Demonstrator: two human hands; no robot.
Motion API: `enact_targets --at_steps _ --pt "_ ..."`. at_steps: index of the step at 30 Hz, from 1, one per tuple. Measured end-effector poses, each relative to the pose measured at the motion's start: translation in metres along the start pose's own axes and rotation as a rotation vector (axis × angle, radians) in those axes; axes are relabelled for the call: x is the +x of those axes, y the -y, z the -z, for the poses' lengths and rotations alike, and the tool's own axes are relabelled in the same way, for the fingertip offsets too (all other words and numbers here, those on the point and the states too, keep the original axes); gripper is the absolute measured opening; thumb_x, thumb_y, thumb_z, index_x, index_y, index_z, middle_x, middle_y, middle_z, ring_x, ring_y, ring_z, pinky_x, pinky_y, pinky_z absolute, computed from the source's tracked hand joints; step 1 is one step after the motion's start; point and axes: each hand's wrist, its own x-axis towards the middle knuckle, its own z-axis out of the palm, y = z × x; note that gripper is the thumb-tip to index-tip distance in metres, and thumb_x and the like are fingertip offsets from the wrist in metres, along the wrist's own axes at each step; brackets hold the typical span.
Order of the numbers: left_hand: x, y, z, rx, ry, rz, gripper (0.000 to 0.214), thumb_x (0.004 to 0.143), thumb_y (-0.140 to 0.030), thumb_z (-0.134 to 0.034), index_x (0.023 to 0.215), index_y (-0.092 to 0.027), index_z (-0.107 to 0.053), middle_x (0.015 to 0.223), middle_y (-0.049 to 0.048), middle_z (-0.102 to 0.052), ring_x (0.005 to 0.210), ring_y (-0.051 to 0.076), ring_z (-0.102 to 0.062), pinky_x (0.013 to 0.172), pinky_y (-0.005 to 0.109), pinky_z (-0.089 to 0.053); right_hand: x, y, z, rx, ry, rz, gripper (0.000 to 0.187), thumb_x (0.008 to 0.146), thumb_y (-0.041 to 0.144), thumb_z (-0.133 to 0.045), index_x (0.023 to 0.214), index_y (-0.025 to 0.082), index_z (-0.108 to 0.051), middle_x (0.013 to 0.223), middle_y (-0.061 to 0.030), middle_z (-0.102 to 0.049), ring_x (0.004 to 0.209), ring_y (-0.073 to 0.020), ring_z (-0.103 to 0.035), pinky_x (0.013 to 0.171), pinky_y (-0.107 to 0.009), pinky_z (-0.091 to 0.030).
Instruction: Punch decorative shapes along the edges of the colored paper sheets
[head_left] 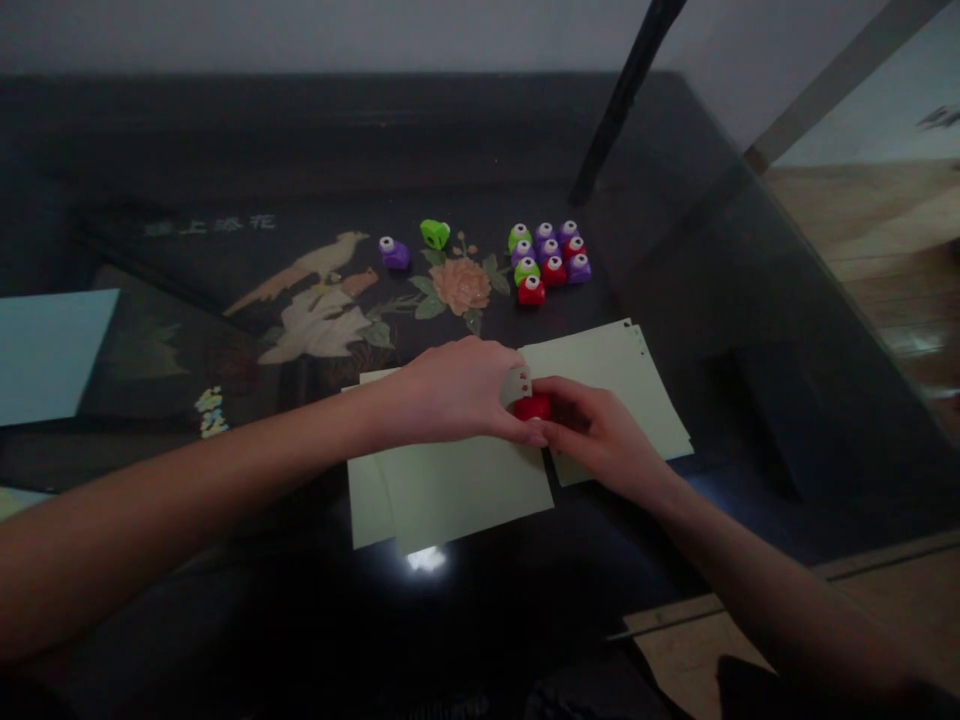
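Observation:
A small red paper punch (pixel 532 407) sits between my two hands above the table. My right hand (pixel 600 428) is closed around it, fingers behind and thumb in front. My left hand (pixel 469 392) pinches a pale sheet of paper (pixel 472 495), and its thumb tip meets the punch. The sheet's upper right edge, with small cut-out shapes, rises beside the punch. Part of the sheet is hidden under my left hand and forearm. Further pale paper (pixel 619 385) lies on the right, with tiny holes at its upper right corner.
Several green, purple and red punches (pixel 551 262) stand grouped at the back. A purple punch (pixel 394 253) and a green punch (pixel 435 234) lie apart, left of them. Small paper cut-outs (pixel 211 412) and light blue paper (pixel 52 350) lie left. A black pole (pixel 626 100) rises behind.

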Motion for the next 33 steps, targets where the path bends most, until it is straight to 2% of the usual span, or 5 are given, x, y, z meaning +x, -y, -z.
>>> enact_targets --at_steps 9,19,25,30,33 --pt "0.0002 -0.0018 0.0007 -0.013 0.019 -0.033 0.050 0.067 -0.058 -0.068 0.089 -0.014 -0.069 0.079 0.0057 -0.069 0.070 0.020 -0.062 0.058 0.026 -0.039 -0.0025 0.0025 -0.0012 -0.046 -0.012 0.026 0.033 0.077 0.027 -0.060 0.107 0.012 -0.060 0.084 -0.0064 -0.067 0.068 -0.0158 -0.059 0.062 -0.028 -0.046" --pt "0.0015 -0.0041 -0.0014 0.051 -0.017 -0.088 0.042 0.070 -0.051 -0.070 0.089 -0.013 -0.069 0.074 0.0029 -0.069 0.069 0.019 -0.063 0.057 0.025 -0.038 -0.0046 0.0001 -0.0037 -0.076 -0.060 0.063 0.031 0.079 0.026 -0.060 0.107 0.013 -0.060 0.088 -0.0075 -0.069 0.073 -0.0177 -0.062 0.066 -0.030 -0.048" --pt "0.0037 -0.0009 -0.0012 0.053 0.007 -0.111 0.045 0.070 -0.054 -0.069 0.089 -0.013 -0.070 0.075 0.0047 -0.070 0.069 0.020 -0.064 0.058 0.025 -0.038 -0.0024 0.0023 -0.0006 -0.136 -0.037 0.063 0.029 0.078 0.024 -0.059 0.104 0.013 -0.060 0.082 -0.0055 -0.067 0.068 -0.0162 -0.060 0.062 -0.028 -0.045" --pt "0.0025 0.0007 -0.0032 0.017 0.029 -0.092 0.051 0.069 -0.058 -0.068 0.096 -0.015 -0.069 0.084 0.0072 -0.070 0.077 0.023 -0.064 0.063 0.028 -0.041 -0.0023 0.0045 0.0005 -0.095 0.021 0.035 0.024 0.079 0.027 -0.059 0.099 0.015 -0.060 0.077 -0.0032 -0.066 0.064 -0.0138 -0.058 0.058 -0.026 -0.044" --pt "-0.0048 0.0009 0.0018 -0.012 0.004 -0.077 0.064 0.068 -0.058 -0.069 0.118 -0.018 -0.059 0.101 0.0093 -0.069 0.090 0.026 -0.064 0.071 0.031 -0.044 -0.0044 0.0050 0.0011 -0.062 -0.001 0.012 0.024 0.079 0.031 -0.062 0.097 0.015 -0.060 0.076 -0.0025 -0.065 0.063 -0.0132 -0.057 0.058 -0.026 -0.044"
